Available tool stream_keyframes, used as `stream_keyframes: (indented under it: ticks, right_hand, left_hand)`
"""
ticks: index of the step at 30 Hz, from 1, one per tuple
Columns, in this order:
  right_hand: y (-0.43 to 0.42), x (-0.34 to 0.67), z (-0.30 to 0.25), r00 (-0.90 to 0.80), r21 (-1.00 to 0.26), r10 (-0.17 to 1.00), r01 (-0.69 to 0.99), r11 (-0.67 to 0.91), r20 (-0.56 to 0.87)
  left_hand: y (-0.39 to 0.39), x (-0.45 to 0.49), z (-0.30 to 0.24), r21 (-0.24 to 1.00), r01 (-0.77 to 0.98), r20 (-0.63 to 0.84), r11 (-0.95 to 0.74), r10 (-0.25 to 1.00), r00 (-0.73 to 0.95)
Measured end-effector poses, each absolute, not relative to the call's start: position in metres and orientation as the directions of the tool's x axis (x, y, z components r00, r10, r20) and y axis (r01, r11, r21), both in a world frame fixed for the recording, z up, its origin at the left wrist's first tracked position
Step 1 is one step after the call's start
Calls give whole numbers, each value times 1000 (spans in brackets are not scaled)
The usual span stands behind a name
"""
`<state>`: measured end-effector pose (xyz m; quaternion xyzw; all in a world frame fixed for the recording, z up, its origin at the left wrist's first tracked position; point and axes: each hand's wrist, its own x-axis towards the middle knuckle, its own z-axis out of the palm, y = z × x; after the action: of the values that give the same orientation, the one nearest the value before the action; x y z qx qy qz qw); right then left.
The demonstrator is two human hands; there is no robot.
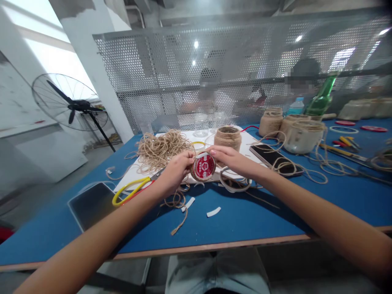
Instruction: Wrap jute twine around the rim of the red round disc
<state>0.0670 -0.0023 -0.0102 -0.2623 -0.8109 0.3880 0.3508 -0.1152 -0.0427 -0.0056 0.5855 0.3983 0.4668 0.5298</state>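
Between my hands is a round red jar lid (203,166) with white print, its printed face toward me and brown twine around its rim. The fingers of my left hand (177,170) pinch its left edge. My right hand (228,157) grips its upper right edge, fingertips partly hidden. Just behind it stands a twine-wrapped jar (227,139). A white tape roll (235,189) lies below my right hand. Yellow-handled scissors (122,195) rest beside my left wrist, their blades partly covered. A heap of loose twine (162,146) sits behind my left hand.
White strips (213,212) lie on the blue table (245,228) before me. A dark tablet-like panel (94,204) is at left. Rightward are a phone (274,158) crossed by twine, more jars (303,139) and a green bottle (323,98). A perforated metal screen (171,73) stands behind.
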Motion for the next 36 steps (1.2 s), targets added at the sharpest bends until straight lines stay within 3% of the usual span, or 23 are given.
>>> stream_keyframes:
  ticks: [3,6,11,14,17,19,21,23,27,36]
  right_hand:
    - [-6,68,-8,-623,-795,680,150,588,386]
    - [-8,67,-6,-591,-782,694,162,602,412]
    - [-10,63,-9,-526,-906,787,71,418,322]
    - [-12,60,-12,-499,-965,833,-30,260,240]
    - [-16,58,-14,-451,-979,871,-35,201,195]
    - [-19,55,-15,-444,-982,878,-16,190,177]
    - [-23,52,-16,-457,-982,872,-16,189,175]
    - [-25,49,-17,-483,-981,856,-36,190,184]
    - [-26,46,-21,-527,-961,811,-42,272,253]
    - [-31,46,-22,-505,-800,761,204,564,407]
  left_hand:
    - [-40,-117,-7,994,-43,107,-100,966,235]
    - [-35,-120,-10,978,13,198,-208,946,256]
    - [-30,-126,-12,839,301,384,-454,885,263]
    - [-32,-130,-10,622,553,551,-554,812,194]
    - [-38,-131,-8,276,761,783,-588,596,177]
    - [-43,-129,-7,48,818,811,-573,501,303]
    - [-47,-125,-8,-80,829,756,-553,509,412]
    - [-50,-121,-9,-103,844,712,-526,554,432]
    - [-49,-118,-10,-33,872,684,-488,625,376]
    - [-49,-119,-9,-10,879,678,-477,642,356]
